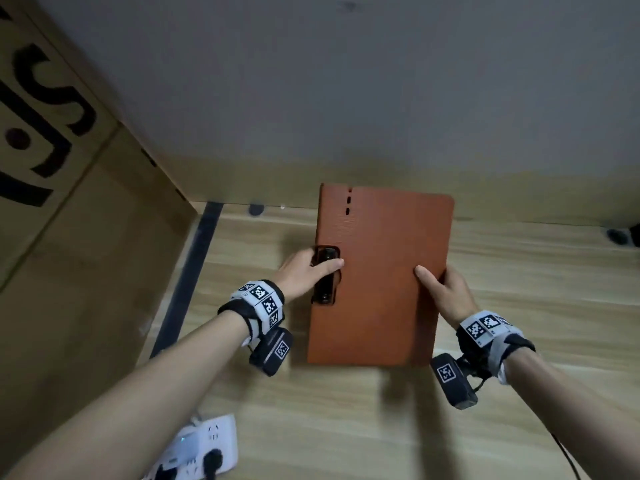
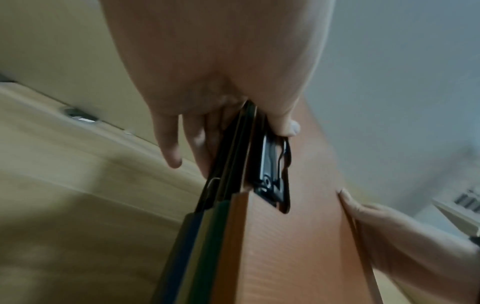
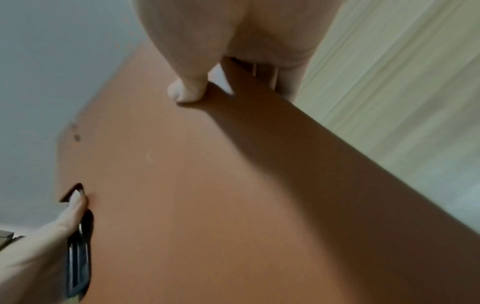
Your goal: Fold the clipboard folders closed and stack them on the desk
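Note:
A brown clipboard folder [image 1: 381, 278] lies closed on top of a stack held over the wooden desk [image 1: 519, 427]. In the left wrist view the edges of a green folder [image 2: 207, 246] and a dark blue folder [image 2: 179, 259] show under the brown one [image 2: 298, 246]. My left hand [image 1: 308, 271] grips the stack's left edge at the black metal clip [image 1: 325, 275], thumb on top and fingers beneath. My right hand [image 1: 443, 289] pinches the right edge, thumb pressed on the brown cover [image 3: 207, 205] and fingers below.
A large cardboard box [image 1: 69, 237] stands against the desk's left side. A white power strip [image 1: 204, 445] with a plug lies at the near left. The grey wall [image 1: 346, 81] closes the back, with round cable holes [image 1: 255, 209] along it. A black cable [image 1: 568, 455] runs at the near right.

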Tool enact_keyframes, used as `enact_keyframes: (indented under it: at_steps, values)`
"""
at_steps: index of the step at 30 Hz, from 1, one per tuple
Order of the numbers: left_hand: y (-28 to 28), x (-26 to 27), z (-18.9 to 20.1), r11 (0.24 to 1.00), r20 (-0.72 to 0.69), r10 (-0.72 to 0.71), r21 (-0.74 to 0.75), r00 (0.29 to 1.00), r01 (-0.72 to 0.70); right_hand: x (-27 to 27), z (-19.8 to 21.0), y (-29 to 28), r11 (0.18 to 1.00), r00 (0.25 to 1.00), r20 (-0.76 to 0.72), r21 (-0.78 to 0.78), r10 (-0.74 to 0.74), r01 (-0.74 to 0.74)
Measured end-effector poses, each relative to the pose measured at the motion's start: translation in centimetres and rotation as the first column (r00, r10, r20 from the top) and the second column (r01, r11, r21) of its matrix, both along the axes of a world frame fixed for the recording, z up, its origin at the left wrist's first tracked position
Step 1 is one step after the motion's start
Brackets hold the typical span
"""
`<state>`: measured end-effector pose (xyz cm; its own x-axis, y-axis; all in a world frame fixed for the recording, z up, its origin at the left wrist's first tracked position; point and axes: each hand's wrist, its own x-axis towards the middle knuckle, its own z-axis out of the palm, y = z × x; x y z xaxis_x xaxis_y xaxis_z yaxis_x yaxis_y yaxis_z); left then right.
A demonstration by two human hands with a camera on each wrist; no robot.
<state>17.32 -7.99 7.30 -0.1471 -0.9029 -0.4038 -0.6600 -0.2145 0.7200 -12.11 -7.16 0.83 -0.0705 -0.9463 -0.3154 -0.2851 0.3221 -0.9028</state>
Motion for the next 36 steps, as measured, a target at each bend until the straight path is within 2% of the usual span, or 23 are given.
enact_keyframes:
  at_steps: [4, 7, 10, 13, 15, 17, 21, 23, 27, 31, 33, 36]
  values:
    - [-2.9, 7.3, -2.7, 0.985, -0.017, 0.118, 0.13, 0.993, -0.115, 8.1, -2.9, -4.1, 0.982, 0.995, -0.046, 0.17, 0.088, -0.079]
    - [-4.5, 12.8, -4.8, 0.961, 0.072, 0.208, 0.173, 0.976, -0.217, 14.3, -4.7, -6.5, 0.961, 0.973, -0.165, 0.252, 0.159, -0.114]
    - [-5.8, 17.4, -6.6, 0.929, 0.107, 0.306, 0.185, 0.946, -0.322, 19.9, -6.4, -7.9, 0.955, 0.951, -0.247, 0.274, 0.184, -0.114]
    - [-6.7, 20.9, -8.3, 0.884, 0.103, 0.409, 0.201, 0.907, -0.421, 24.6, -6.7, -8.2, 0.956, 0.964, -0.198, 0.268, 0.176, -0.12]
    - [-7.0, 22.4, -9.5, 0.841, 0.091, 0.492, 0.206, 0.866, -0.5, 27.0, -7.0, -8.4, 0.96, 0.968, -0.196, 0.261, 0.158, -0.104]
    - [-7.1, 23.1, -10.0, 0.812, 0.074, 0.547, 0.197, 0.834, -0.55, 28.8, -7.3, -8.5, 0.959, 0.955, -0.256, 0.272, 0.149, -0.077]
    - [-7.5, 23.6, -10.4, 0.781, 0.098, 0.604, 0.129, 0.791, -0.612, 30.5, -7.1, -8.7, 0.948, 0.844, -0.497, 0.315, 0.199, -0.038]
    - [-7.4, 23.7, -10.3, 0.775, 0.124, 0.614, 0.093, 0.78, -0.625, 30.8, -6.8, -8.8, 0.949, 0.806, -0.551, 0.312, 0.218, -0.044]
    - [-7.0, 23.6, -10.3, 0.791, 0.178, 0.594, 0.05, 0.785, -0.61, 31.1, -7.0, -9.2, 0.946, 0.835, -0.51, 0.323, 0.209, -0.04]
    - [-6.7, 23.5, -10.0, 0.8, 0.169, 0.581, 0.059, 0.796, -0.597, 30.8, -7.4, -9.1, 0.947, 0.868, -0.451, 0.316, 0.206, -0.06]
    - [-6.6, 23.4, -9.7, 0.804, 0.14, 0.576, 0.083, 0.805, -0.589, 30.2, -7.3, -9.1, 0.944, 0.897, -0.388, 0.319, 0.212, -0.085]
    - [-6.4, 23.4, -9.6, 0.786, 0.1, 0.606, 0.082, 0.789, -0.613, 29.0, -7.2, -9.0, 0.957, 0.97, -0.196, 0.278, 0.141, -0.083]
